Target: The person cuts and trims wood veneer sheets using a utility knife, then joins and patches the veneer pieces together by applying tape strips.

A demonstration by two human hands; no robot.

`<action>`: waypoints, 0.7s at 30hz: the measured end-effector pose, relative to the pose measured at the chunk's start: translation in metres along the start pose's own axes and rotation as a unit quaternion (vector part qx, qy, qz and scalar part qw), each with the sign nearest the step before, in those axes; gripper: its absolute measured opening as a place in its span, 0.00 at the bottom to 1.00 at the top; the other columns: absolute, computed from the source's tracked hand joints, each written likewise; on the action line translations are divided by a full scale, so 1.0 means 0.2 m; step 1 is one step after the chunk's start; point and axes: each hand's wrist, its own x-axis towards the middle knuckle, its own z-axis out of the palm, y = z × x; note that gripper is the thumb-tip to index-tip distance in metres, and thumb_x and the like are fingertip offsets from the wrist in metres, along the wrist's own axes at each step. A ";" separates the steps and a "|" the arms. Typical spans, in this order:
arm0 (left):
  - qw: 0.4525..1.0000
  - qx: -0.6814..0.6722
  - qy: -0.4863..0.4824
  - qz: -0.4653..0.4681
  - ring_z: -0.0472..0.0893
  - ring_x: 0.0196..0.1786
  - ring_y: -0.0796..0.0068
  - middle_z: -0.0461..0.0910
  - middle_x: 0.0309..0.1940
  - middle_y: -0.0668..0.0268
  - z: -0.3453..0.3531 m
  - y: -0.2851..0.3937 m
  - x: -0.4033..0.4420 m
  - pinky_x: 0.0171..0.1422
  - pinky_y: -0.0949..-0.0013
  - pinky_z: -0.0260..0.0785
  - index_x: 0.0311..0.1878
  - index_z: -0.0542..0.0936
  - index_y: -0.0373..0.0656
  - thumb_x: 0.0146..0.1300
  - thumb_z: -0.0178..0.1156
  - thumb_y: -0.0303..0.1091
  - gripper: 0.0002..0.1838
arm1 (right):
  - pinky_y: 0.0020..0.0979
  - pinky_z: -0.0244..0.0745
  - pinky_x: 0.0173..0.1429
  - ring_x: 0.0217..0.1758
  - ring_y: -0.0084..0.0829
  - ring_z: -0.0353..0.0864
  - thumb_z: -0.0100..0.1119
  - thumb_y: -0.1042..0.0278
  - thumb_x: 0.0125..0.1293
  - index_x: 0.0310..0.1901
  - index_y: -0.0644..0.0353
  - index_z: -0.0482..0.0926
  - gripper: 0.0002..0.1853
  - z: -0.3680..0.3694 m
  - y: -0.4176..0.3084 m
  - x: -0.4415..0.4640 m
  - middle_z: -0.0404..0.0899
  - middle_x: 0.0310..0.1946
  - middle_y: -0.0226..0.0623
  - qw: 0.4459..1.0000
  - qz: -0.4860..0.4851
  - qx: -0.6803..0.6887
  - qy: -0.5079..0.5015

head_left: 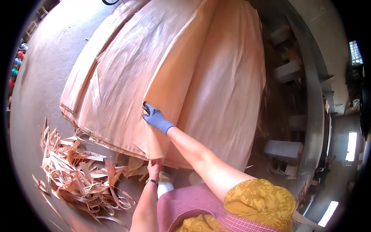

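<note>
Large thin wood veneer sheets (224, 89) lie stacked in front of me, their near edges uneven. My right hand (155, 118), in a blue glove, has its fingers closed on the edge of a narrow, folded-over veneer strip (174, 77) near the middle of the stack. Bare and lower down, my left hand (154, 166) pinches the near end of that strip at the stack's front edge. A dark band circles the left wrist. Whether the gloved fingers also hold a small dark object is unclear.
A heap of curled veneer scraps (83, 174) lies on the grey floor (34, 96) to the left of the stack. Along the right side are pale blocks (284, 149) beside a dark structure. Colourful items (17, 62) stand at the far left.
</note>
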 end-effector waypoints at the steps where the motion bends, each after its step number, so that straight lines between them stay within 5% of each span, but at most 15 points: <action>1: 0.998 -0.050 0.006 -0.029 0.71 0.23 0.82 0.74 0.24 0.71 0.04 0.06 -0.03 0.26 0.76 0.65 0.42 0.76 0.40 0.61 0.66 0.35 0.12 | 0.41 0.71 0.63 0.61 0.47 0.76 0.60 0.51 0.62 0.66 0.57 0.69 0.33 -0.05 -0.06 -0.04 0.77 0.58 0.49 1.000 -0.015 0.006 0.005; 3: 0.997 0.001 0.047 -0.066 0.69 0.17 0.81 0.73 0.19 0.71 0.09 0.15 -0.14 0.23 0.73 0.66 0.29 0.74 0.42 0.63 0.65 0.36 0.12 | 0.40 0.74 0.58 0.55 0.48 0.79 0.58 0.38 0.63 0.55 0.59 0.78 0.31 -0.18 -0.15 -0.23 0.81 0.51 0.48 0.998 0.049 -0.024 0.011; 6: 0.996 0.007 -0.036 -0.080 0.71 0.18 0.80 0.74 0.19 0.70 0.10 0.28 -0.32 0.24 0.72 0.68 0.27 0.74 0.43 0.63 0.65 0.37 0.13 | 0.41 0.76 0.50 0.46 0.46 0.82 0.62 0.43 0.63 0.43 0.61 0.79 0.25 -0.32 -0.16 -0.64 0.82 0.41 0.50 0.977 0.122 -0.040 0.169; 10: 0.990 0.047 -0.072 -0.111 0.72 0.19 0.80 0.75 0.21 0.68 0.19 0.55 -0.66 0.22 0.74 0.64 0.32 0.75 0.42 0.65 0.62 0.40 0.13 | 0.45 0.73 0.60 0.57 0.48 0.78 0.66 0.34 0.55 0.63 0.64 0.66 0.45 -0.32 -0.18 -1.15 0.78 0.54 0.51 0.963 0.240 -0.041 0.118; 11: 0.985 0.071 -0.089 -0.129 0.73 0.20 0.79 0.77 0.23 0.67 0.20 0.57 -0.72 0.22 0.73 0.65 0.35 0.75 0.42 0.67 0.61 0.41 0.13 | 0.41 0.73 0.58 0.53 0.43 0.79 0.68 0.36 0.55 0.62 0.66 0.68 0.44 -0.27 -0.18 -1.23 0.79 0.52 0.49 0.964 0.197 0.001 0.177; 13: 0.972 0.125 -0.174 -0.100 0.79 0.28 0.79 0.82 0.31 0.65 0.28 0.62 -0.91 0.30 0.75 0.71 0.43 0.79 0.39 0.67 0.61 0.47 0.18 | 0.35 0.71 0.55 0.49 0.33 0.77 0.72 0.43 0.56 0.57 0.67 0.73 0.38 -0.38 -0.30 -1.32 0.80 0.48 0.41 0.901 0.301 0.264 0.166; 15: 0.903 0.206 -0.365 -0.098 0.83 0.36 0.76 0.84 0.38 0.64 0.23 0.78 -1.02 0.37 0.72 0.75 0.52 0.80 0.37 0.67 0.60 0.48 0.22 | 0.31 0.70 0.54 0.45 0.25 0.73 0.70 0.56 0.61 0.51 0.64 0.77 0.24 -0.55 -0.43 -1.45 0.78 0.44 0.33 0.873 0.267 0.332 0.240; 16: 0.825 0.363 -0.425 -0.080 0.83 0.42 0.77 0.85 0.43 0.64 0.21 0.99 -1.05 0.46 0.69 0.75 0.57 0.80 0.38 0.69 0.58 0.44 0.21 | 0.30 0.70 0.54 0.46 0.24 0.72 0.69 0.60 0.62 0.50 0.63 0.77 0.20 -0.60 -0.32 -1.53 0.78 0.44 0.31 0.869 0.245 0.337 0.267; 18: 0.820 0.516 -0.200 0.147 0.81 0.45 0.78 0.84 0.42 0.61 0.22 1.35 -1.10 0.51 0.69 0.72 0.49 0.81 0.33 0.65 0.63 0.43 0.20 | 0.28 0.70 0.54 0.46 0.23 0.74 0.72 0.62 0.58 0.50 0.64 0.78 0.21 -0.79 -0.10 -1.70 0.78 0.43 0.31 0.837 0.258 0.408 0.258; 19: 0.868 0.363 -0.178 0.289 0.80 0.47 0.73 0.82 0.44 0.58 0.10 1.33 -0.82 0.50 0.67 0.73 0.52 0.77 0.32 0.61 0.67 0.46 0.26 | 0.28 0.72 0.51 0.43 0.23 0.75 0.72 0.61 0.58 0.47 0.64 0.80 0.20 -0.97 -0.17 -1.81 0.78 0.41 0.31 0.839 0.274 0.394 0.257; 20: 0.791 0.455 -0.055 0.405 0.78 0.52 0.69 0.79 0.51 0.56 0.09 1.49 -0.77 0.55 0.66 0.72 0.59 0.72 0.35 0.61 0.67 0.46 0.31 | 0.28 0.74 0.48 0.40 0.23 0.76 0.72 0.61 0.58 0.45 0.63 0.81 0.18 -1.09 -0.09 -1.92 0.79 0.39 0.29 0.849 0.281 0.348 0.281; 21: 0.847 0.392 -0.075 0.351 0.77 0.53 0.69 0.78 0.53 0.55 0.07 1.44 -0.75 0.55 0.65 0.72 0.61 0.71 0.34 0.62 0.66 0.48 0.32 | 0.28 0.74 0.47 0.41 0.22 0.76 0.72 0.61 0.58 0.46 0.63 0.81 0.19 -1.23 -0.16 -2.02 0.79 0.39 0.29 0.847 0.248 0.367 0.295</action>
